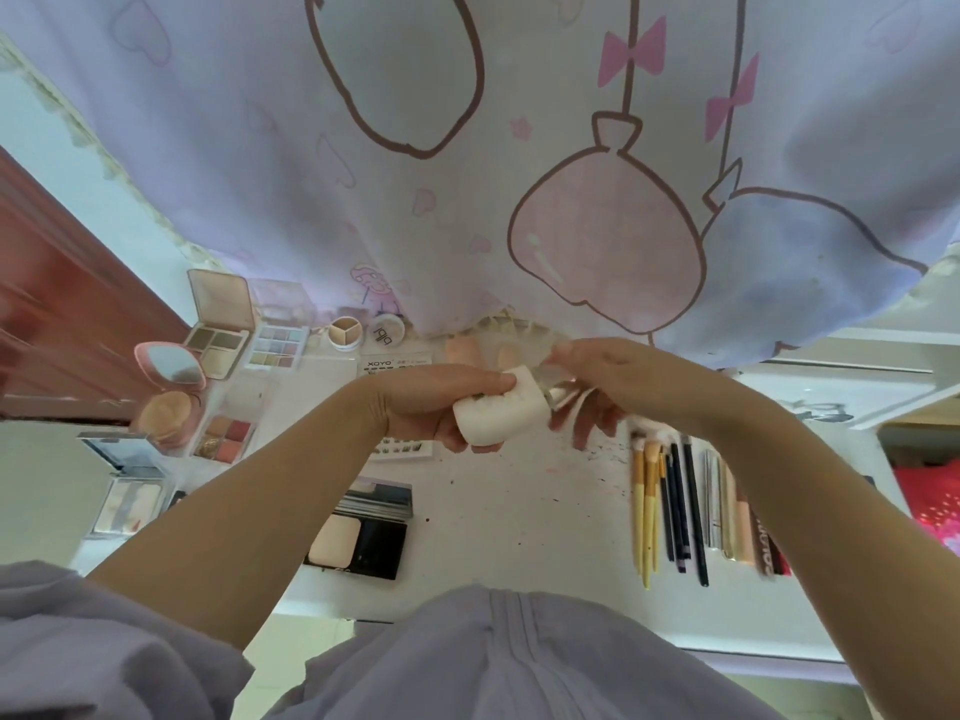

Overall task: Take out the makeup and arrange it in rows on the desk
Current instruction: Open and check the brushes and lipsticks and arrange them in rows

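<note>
A white block-shaped container [501, 414] is gripped by the left hand [441, 402] above the middle of the white desk [519, 517], with the fingers curled round it. Its right end is met by the right hand [608, 381], whose fingers are curled on a small clear-and-white piece [563, 392] there; what that piece is cannot be told through the blur.

Makeup is laid out on both sides of the hands. On the left, near the desk's left edge, an open beige palette [218, 330], a pastel eyeshadow palette [278, 340], a pink mirror compact [169, 392], a red-toned palette [226, 439] and a silver-cased palette [130, 491] are set close together. At the back, just under the hem of the printed curtain [467, 148], a round three-part pot [345, 332] and a round jar [388, 330] are seen side by side. A black powder compact [361, 537] lies open near the front edge, below the left forearm.

On the right, yellow-handled brushes [644, 511], dark pencils [685, 506] and slim tubes [737, 517] are lined up in a row, reaching toward the front edge. Bare desk surface is left between the compact and the brushes
</note>
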Available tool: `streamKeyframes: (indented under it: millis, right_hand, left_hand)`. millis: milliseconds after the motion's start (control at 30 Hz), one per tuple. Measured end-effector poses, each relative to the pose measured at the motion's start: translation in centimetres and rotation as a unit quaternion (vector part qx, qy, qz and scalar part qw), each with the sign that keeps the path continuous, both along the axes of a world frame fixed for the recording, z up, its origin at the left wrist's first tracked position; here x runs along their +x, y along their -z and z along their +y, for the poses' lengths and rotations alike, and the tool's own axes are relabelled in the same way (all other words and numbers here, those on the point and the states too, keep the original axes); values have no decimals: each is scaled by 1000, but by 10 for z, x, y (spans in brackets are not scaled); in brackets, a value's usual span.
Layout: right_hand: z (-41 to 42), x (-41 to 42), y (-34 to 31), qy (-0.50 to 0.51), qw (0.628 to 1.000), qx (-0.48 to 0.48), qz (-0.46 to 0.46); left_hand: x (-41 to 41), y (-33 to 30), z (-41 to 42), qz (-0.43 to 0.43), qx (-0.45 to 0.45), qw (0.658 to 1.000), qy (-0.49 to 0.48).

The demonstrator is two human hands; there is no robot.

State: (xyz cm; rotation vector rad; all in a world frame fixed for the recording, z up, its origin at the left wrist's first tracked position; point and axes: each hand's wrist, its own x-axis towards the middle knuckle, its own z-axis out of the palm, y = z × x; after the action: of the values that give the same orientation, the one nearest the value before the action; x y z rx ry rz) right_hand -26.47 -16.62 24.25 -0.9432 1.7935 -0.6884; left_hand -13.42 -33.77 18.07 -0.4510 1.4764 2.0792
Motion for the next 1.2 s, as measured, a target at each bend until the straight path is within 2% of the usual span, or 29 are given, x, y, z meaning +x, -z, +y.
streamKeyframes:
  millis: [100, 200, 267, 367, 500, 600, 667, 900, 1067, 1200]
  right_hand:
    - [-4, -4, 8, -27, 995, 3, 99]
    - [-1, -11, 12, 32, 994, -51, 92]
    - [2, -15, 23, 145, 985, -84, 27]
    - [4, -12, 62, 315, 938, -65, -126]
    - [-6, 13, 123, 367, 912, 33, -181]
    - [-22, 19, 152, 416, 893, 33, -171]
    - [-33, 18, 163, 443, 883, 27, -150]
    - [-59, -1, 180, 461, 882, 49, -83]
    - [-64, -6, 187, 437, 898, 47, 12]
    - [-62, -4, 183, 441, 896, 51, -1]
  left_hand:
    - [-1, 0, -6, -30, -20, 999, -12]
    - [5, 8, -16, -27, 23, 997, -64]
    - [5, 16, -22, -40, 11, 991, -128]
    - [-12, 33, -23, -27, -73, 973, -218]
    - [-52, 51, -10, 7, -244, 935, -256]
    - [-83, 59, -2, 33, -400, 888, -224]
    - [-100, 66, 2, 53, -449, 871, -191]
    - [-121, 82, 4, 96, -496, 855, -117]
    - [-115, 104, -10, 60, -518, 846, -110]
    - [-113, 112, -18, 60, -540, 834, -95]
